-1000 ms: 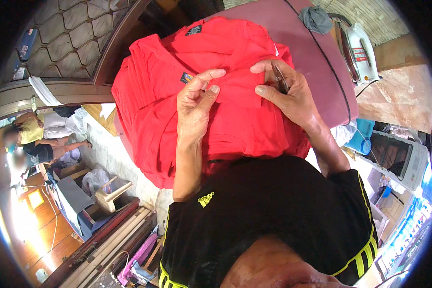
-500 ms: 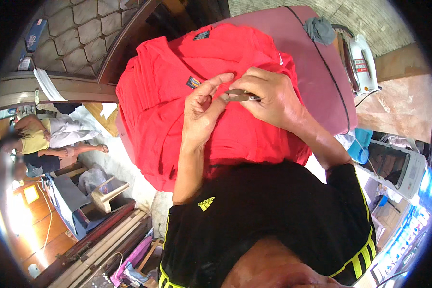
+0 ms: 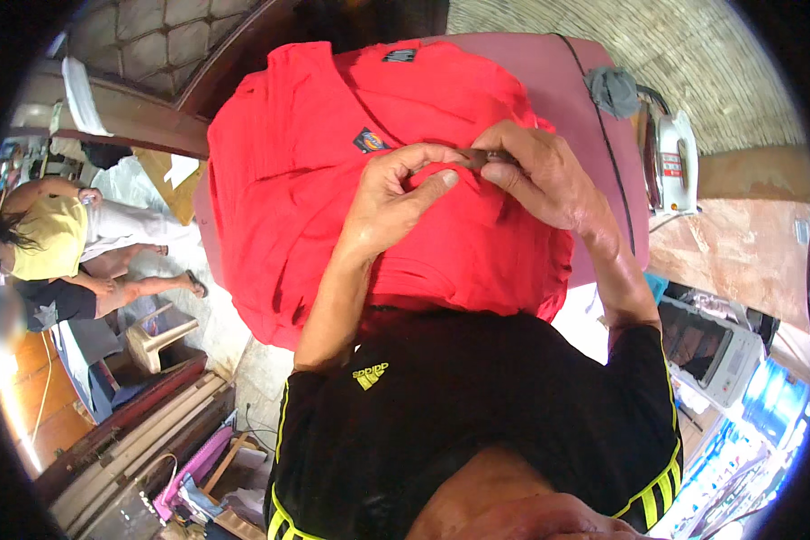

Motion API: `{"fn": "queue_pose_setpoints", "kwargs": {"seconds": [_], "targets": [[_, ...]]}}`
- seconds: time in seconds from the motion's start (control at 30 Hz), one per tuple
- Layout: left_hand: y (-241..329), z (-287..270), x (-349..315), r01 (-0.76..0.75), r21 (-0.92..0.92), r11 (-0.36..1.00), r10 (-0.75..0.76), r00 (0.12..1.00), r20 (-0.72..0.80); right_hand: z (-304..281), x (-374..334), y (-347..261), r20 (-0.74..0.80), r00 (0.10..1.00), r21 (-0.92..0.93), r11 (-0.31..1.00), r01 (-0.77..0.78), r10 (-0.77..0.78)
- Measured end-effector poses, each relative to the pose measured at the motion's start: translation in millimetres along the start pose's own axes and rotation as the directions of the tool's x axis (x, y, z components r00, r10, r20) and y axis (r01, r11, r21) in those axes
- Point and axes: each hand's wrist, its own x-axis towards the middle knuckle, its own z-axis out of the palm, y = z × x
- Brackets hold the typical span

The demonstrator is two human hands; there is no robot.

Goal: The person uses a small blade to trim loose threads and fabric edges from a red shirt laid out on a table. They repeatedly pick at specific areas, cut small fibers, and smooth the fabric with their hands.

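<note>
Red V-neck tops (image 3: 283,193) lie in a broad pile in front of me, with a dark neck label (image 3: 369,140) facing up. Over their middle, my right hand (image 3: 549,180) grips a small brown-and-metal tool (image 3: 492,157) that looks like thread snips, between thumb and fingers. Much of the tool is hidden by that hand. My left hand (image 3: 387,198) is just left of it, index finger reaching to the tool's tip. Its thumb is stretched out apart from the index, and nothing shows between them.
Under the tops is a mauve padded board (image 3: 594,135) crossed by a dark cord. A grey cloth (image 3: 613,92) and a white iron (image 3: 677,162) are at its right edge. To the left, a person in a yellow top (image 3: 52,241) sits near a small wooden stool (image 3: 159,337).
My view has shifted a little. The right thumb now shows on the tool, and less of the tool is visible. My left thumb has come away from the tool's tip and points up.
</note>
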Motion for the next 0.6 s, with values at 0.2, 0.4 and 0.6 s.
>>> {"fn": "queue_pose_setpoints", "kwargs": {"seconds": [0.2, 0.4, 0.6], "targets": [[5, 3, -9, -0.143, -0.036, 0.989, 0.141, 0.988, -0.059, 9, -14, 2, -0.127, 0.991, 0.138, 0.990, -0.018, 0.035], [15, 3, -19, -0.227, 0.089, 0.970, 0.232, 0.971, -0.056, 18, -28, -8, -0.063, 0.995, -0.052, 0.996, -0.075, 0.072], [41, -2, -32, -0.355, 0.459, 0.815, 0.363, 0.929, 0.074, -12, -33, -25, -0.063, 0.986, 0.105, 0.984, -0.145, 0.152]]}}
